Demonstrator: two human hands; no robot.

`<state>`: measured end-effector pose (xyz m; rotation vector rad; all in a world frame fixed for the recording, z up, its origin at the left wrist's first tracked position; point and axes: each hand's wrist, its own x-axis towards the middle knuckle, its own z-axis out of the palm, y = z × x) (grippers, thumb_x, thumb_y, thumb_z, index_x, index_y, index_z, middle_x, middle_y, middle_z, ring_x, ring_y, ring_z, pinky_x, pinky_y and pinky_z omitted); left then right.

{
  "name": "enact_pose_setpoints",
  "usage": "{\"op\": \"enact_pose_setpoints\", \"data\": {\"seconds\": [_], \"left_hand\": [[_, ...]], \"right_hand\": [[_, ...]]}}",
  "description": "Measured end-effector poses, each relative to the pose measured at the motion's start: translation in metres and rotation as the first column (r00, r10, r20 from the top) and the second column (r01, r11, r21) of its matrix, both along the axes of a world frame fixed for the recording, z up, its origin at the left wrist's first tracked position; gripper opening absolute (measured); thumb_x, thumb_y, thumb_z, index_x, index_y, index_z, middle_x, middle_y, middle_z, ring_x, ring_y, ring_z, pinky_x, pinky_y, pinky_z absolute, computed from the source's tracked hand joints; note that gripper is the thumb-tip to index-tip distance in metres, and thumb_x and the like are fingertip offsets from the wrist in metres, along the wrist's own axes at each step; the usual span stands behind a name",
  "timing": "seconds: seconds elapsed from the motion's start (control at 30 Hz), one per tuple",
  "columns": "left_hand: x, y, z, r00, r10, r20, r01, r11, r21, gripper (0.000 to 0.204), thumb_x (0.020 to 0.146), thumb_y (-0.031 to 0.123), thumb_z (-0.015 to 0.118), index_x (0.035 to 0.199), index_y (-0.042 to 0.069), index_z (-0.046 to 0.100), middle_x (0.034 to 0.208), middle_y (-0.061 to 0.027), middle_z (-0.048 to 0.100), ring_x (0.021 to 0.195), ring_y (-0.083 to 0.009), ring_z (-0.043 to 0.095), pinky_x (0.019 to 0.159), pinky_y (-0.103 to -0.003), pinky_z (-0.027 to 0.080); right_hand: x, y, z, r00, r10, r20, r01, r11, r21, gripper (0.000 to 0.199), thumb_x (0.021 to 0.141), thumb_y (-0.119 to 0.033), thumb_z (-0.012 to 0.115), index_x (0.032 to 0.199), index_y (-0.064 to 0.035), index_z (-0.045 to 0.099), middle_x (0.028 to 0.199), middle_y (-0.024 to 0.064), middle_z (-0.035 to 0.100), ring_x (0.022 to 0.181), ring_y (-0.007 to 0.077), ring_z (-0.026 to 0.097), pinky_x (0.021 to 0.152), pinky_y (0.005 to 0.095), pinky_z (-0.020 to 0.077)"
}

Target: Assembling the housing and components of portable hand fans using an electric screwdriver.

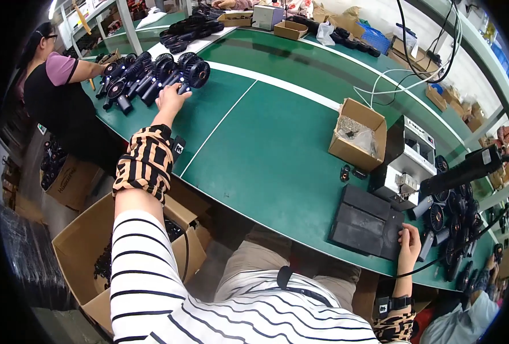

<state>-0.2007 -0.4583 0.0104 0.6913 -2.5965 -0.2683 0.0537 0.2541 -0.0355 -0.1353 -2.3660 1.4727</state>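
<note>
**Left hand at the fan pile, right hand on the black block**

A green bench (277,149) with white lines runs across the room. At its far left end lies a pile of black handheld fans (151,74), and a co-worker (54,97) in a black and pink top stands just beside it, arm on the bench. Nothing lies between the pile and the person's outstretched left arm.

The left hand (170,97) reaches the near edge of the pile, fingers curled around the handle of one fan (192,74); how firmly they close I cannot tell. The right hand (409,241) rests at the right edge of a black block (366,223) near the bench's front, fingers loosely bent against it and gripping nothing.

An open box (357,135) mid-bench holds a clear bag of small parts. Beside it stands a white machine (406,166), with more black fans (452,223) heaped to its right. A floor carton (82,246) at the left holds dark parts.
</note>
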Motion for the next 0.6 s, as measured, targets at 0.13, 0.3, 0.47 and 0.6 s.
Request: {"op": "enact_pose_setpoints", "data": {"seconds": [0.13,0.3,0.47,0.6], "left_hand": [[-0.011,-0.014,-0.016,0.994,0.102,0.036,-0.101,0.994,-0.035,0.058,0.071,0.046,0.078,0.122,0.025,0.063,0.124,-0.0051,0.058,0.121,-0.0267,0.048,0.095,-0.048,0.037],[-0.007,-0.005,-0.016,0.972,0.031,-0.235,-0.093,0.961,-0.26,0.062,0.075,0.038,0.077,0.13,0.022,0.054,0.129,-0.0086,0.052,0.119,-0.0281,0.049,0.098,-0.048,0.038],[0.048,0.096,-0.005,0.747,-0.614,-0.255,0.643,0.765,0.043,0.046,0.082,0.025,0.073,0.125,0.016,0.059,0.117,-0.0087,0.055,0.096,-0.0181,0.059,0.077,-0.029,0.049],[0.126,0.195,-0.005,0.578,-0.804,-0.137,0.809,0.543,0.226,0.039,0.083,0.024,0.071,0.119,0.014,0.061,0.116,-0.0071,0.056,0.097,-0.022,0.058,0.078,-0.033,0.048]], "right_hand": [[0.001,-0.007,0.003,1.0,-0.022,0.016,0.022,0.999,0.033,0.018,0.097,-0.012,0.053,0.107,-0.0022,0.063,0.083,0.0001,0.058,0.068,0.0048,0.048,0.063,0.0181,0.0394],[-0.005,-0.008,0.003,1.0,0.005,0.004,-0.005,0.999,0.041,0.016,0.097,-0.009,0.053,0.107,-0.0024,0.063,0.086,-0.0005,0.059,0.071,0.004,0.05,0.064,0.0175,0.0407],[-0.009,-0.007,0.004,1.0,0.021,-0.003,-0.021,1.0,0.01,0.017,0.097,-0.01,0.054,0.108,-0.0033,0.064,0.084,-0.001,0.059,0.071,0.0042,0.049,0.066,0.0174,0.0406],[-0.01,-0.001,0.0,0.998,0.057,-0.025,-0.057,0.998,0.005,0.018,0.097,-0.012,0.054,0.109,-0.0026,0.064,0.087,-0.0004,0.06,0.076,0.0052,0.052,0.068,0.0189,0.0426]]}}
